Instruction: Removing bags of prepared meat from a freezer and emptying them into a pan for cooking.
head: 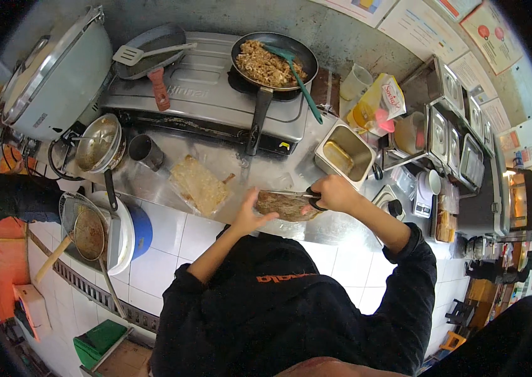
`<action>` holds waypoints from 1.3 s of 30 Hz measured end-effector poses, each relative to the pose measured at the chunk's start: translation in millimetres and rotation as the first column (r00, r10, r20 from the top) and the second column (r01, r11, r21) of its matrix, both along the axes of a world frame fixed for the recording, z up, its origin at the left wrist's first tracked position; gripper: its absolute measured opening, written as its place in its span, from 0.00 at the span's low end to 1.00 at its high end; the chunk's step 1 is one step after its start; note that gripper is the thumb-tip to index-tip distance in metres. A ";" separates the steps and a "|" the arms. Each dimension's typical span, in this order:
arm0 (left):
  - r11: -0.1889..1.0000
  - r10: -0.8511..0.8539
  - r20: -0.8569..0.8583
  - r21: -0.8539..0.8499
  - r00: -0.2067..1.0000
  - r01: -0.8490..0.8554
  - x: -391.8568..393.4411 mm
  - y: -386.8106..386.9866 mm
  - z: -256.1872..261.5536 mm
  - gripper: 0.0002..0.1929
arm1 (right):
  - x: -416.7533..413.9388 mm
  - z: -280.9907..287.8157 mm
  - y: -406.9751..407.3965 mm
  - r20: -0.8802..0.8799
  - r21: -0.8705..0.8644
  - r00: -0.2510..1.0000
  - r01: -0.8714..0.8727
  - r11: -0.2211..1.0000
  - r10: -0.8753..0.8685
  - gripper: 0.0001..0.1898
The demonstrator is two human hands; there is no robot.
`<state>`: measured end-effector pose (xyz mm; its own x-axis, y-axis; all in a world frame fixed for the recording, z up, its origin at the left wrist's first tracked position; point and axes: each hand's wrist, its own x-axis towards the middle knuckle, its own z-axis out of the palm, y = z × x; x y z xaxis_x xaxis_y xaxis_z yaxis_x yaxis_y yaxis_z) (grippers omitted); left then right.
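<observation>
My right hand (336,194) grips black-handled scissors (315,198), their metal blades lying along the upper edge of a flat brown packet (280,205). The packet seems to be wrapped in clear plastic, though its contents cannot be told for sure. At its left end, my left hand (250,214) holds it with thumb and fingers. Both hands are over the front of the steel counter (327,228). Left of them lies a pale, flat plastic packet of food (200,184). A steel container (345,153) with yellowish liquid stands beyond my right hand.
Behind is a Rinnai gas stove (190,101) carrying a frying pan of browned food (273,61) with a green spatula (294,70). A dark cup (146,151) and stacked pans (99,143) stand left. Another person (16,195) is at far left. Steel lidded containers (447,89) fill the right.
</observation>
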<state>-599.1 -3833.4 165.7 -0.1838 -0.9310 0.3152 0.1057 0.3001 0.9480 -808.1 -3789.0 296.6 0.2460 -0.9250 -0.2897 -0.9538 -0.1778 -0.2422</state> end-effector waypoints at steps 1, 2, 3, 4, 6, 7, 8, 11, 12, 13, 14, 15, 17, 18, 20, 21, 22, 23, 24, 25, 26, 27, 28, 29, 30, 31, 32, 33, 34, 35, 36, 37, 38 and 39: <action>0.979 -0.194 0.103 0.079 0.975 0.187 -1.3 -4.3 -5.9 0.18 | 2.1 2.7 -3.3 -0.005 -0.001 1.000 -0.007 1.000 0.007 0.25; 0.918 -0.386 0.188 0.174 0.903 0.356 -1.8 -8.1 -11.6 0.17 | 4.2 5.0 -6.6 -0.042 0.036 0.999 -0.006 0.999 0.008 0.27; 0.920 -0.382 0.182 0.173 0.906 0.353 -4.7 -11.9 -9.0 0.17 | 5.3 8.0 -9.4 -0.081 0.075 0.997 -0.002 0.997 0.008 0.28; 0.888 -0.437 0.094 0.203 0.895 0.412 -8.1 -15.8 -6.0 0.15 | 8.4 11.8 -12.9 -0.086 0.075 0.996 -0.006 0.997 0.013 0.28; 0.852 -0.484 0.001 0.226 0.875 0.472 -10.6 -17.9 -3.0 0.14 | 17.7 20.2 -20.1 -0.183 -0.061 0.981 -0.075 0.995 0.063 0.28; 0.864 -0.481 0.051 0.197 0.875 0.464 -10.6 -17.9 -2.6 0.12 | 19.3 22.2 -21.9 -0.187 -0.060 0.980 -0.077 0.995 0.064 0.28; 0.874 -0.476 0.101 0.168 0.874 0.456 -10.4 -17.8 -2.5 0.11 | 20.7 23.7 -23.3 -0.222 -0.120 0.973 -0.092 0.988 0.064 0.27; 0.849 -0.497 0.074 0.247 0.864 0.467 -8.3 -16.0 5.1 0.11 | 15.6 18.7 -26.4 -0.258 -0.154 0.963 -0.121 0.981 0.078 0.23; 0.851 -0.494 0.071 0.246 0.867 0.465 -8.2 -16.0 3.5 0.11 | 14.1 17.9 -28.0 -0.261 -0.132 0.960 -0.137 0.982 0.099 0.20; 0.846 -0.498 0.036 0.238 0.866 0.477 -8.5 -15.7 1.1 0.11 | 13.4 18.5 -28.4 -0.263 -0.130 0.959 -0.140 0.982 0.102 0.20; 0.841 -0.503 0.001 0.229 0.864 0.489 -8.5 -15.4 -0.8 0.12 | 13.7 20.4 -28.6 -0.265 -0.070 0.959 -0.121 0.990 0.099 0.18; 0.841 -0.504 -0.001 0.229 0.864 0.490 -8.7 -16.2 1.4 0.12 | 13.1 21.4 -28.5 -0.268 -0.011 0.959 -0.099 0.995 0.092 0.17; 0.834 -0.521 0.017 0.221 0.854 0.505 -8.6 -17.7 5.7 0.12 | 8.8 17.9 -26.9 -0.226 0.024 0.972 -0.066 0.998 0.069 0.15; 0.834 -0.522 0.017 0.219 0.853 0.506 -9.4 -18.9 2.7 0.12 | 7.7 16.5 -27.1 -0.184 0.058 0.982 -0.037 0.998 0.047 0.13; 0.791 -0.601 0.103 0.218 0.793 0.571 -11.6 -21.3 -5.1 0.11 | 12.9 13.6 -26.3 -0.147 0.049 0.987 -0.056 0.997 0.062 0.11; 0.787 -0.607 0.102 0.215 0.788 0.578 -14.0 -22.2 -2.3 0.11 | 15.2 13.2 -26.2 -0.111 0.041 0.991 -0.070 0.997 0.074 0.10; 0.808 -0.589 0.145 0.111 0.795 0.579 -16.9 -22.4 0.6 0.11 | 17.6 13.2 -27.9 -0.113 0.039 0.991 -0.062 0.997 0.066 0.10; 0.818 -0.567 0.186 0.005 0.803 0.576 -19.0 -23.0 3.3 0.11 | 20.2 13.2 -30.4 -0.091 0.041 0.993 -0.070 0.997 0.074 0.09; 0.814 -0.571 0.188 0.002 0.799 0.581 -18.2 -23.9 3.0 0.11 | 21.1 13.6 -32.6 -0.067 0.042 0.994 -0.081 0.996 0.083 0.08; 0.789 -0.611 0.222 0.090 0.760 0.608 -15.7 -24.1 2.7 0.10 | 15.7 15.0 -35.6 -0.028 0.035 0.995 -0.090 0.995 0.091 0.11; 0.759 -0.650 0.252 0.179 0.717 0.626 -13.3 -23.6 2.4 0.09 | 7.4 15.7 -37.4 -0.028 0.031 0.996 -0.086 0.996 0.087 0.11; 0.758 -0.651 0.255 0.176 0.715 0.628 -11.8 -21.5 4.2 0.09 | -4.4 15.2 -38.6 -0.027 0.062 0.998 -0.058 0.996 0.060 0.14; 0.765 -0.644 0.194 0.146 0.740 0.627 -10.4 -17.5 8.7 0.08 | -17.8 13.5 -38.2 -0.028 0.092 0.999 -0.028 0.995 0.031 0.17; 0.773 -0.634 0.133 0.116 0.762 0.624 -7.9 -13.2 13.6 0.08 | -33.8 4.2 -37.5 0.018 0.110 0.999 -0.038 0.993 0.036 0.25; 0.770 -0.638 0.135 0.107 0.758 0.629 -5.8 -9.4 18.5 0.08 | -48.9 -7.0 -33.3 0.013 0.103 0.999 -0.031 0.994 0.030 0.25; 0.790 -0.613 0.095 0.090 0.785 0.606 -2.9 -5.0 23.8 0.07 | -62.4 -20.4 -27.9 -0.012 0.177 1.000 -0.022 0.984 0.024 0.27; 0.810 -0.586 0.054 0.073 0.809 0.582 -0.5 -1.6 29.0 0.07 | -73.7 -37.2 -23.9 -0.038 0.249 0.999 -0.010 0.968 0.020 0.29; 0.829 -0.559 0.081 0.043 0.825 0.558 2.2 0.3 34.6 0.07 | -80.4 -59.7 -16.0 -0.067 0.252 0.998 0.004 0.968 0.013 0.28; 0.828 -0.560 0.084 0.033 0.824 0.559 5.6 -0.9 42.9 0.07 | -80.9 -85.7 -4.1 -0.093 0.255 0.996 0.016 0.967 0.008 0.27; 0.844 -0.535 0.077 0.009 0.841 0.536 9.2 -2.7 52.6 0.06 | -77.5 -114.0 10.6 -0.041 0.061 0.996 0.077 0.995 -0.075 0.23; 0.861 -0.506 0.071 -0.013 0.860 0.508 14.0 -6.0 62.3 0.06 | -70.3 -133.3 22.5 0.028 -0.131 0.990 0.142 0.981 -0.140 0.19; 0.875 -0.482 0.070 -0.005 0.873 0.484 21.4 -11.5 72.5 0.06 | -50.8 -134.1 23.8 0.000 -0.022 0.944 0.331 0.943 -0.331 0.19; 0.878 -0.477 0.078 -0.009 0.876 0.479 28.0 -17.6 84.0 0.06 | -27.9 -124.6 21.0 -0.050 0.081 0.860 0.511 0.856 -0.508 0.20; 0.897 -0.440 0.067 -0.017 0.895 0.442 32.4 -24.3 98.7 0.06 | -16.9 -115.5 19.0 -0.043 0.075 0.860 0.510 0.857 -0.508 0.20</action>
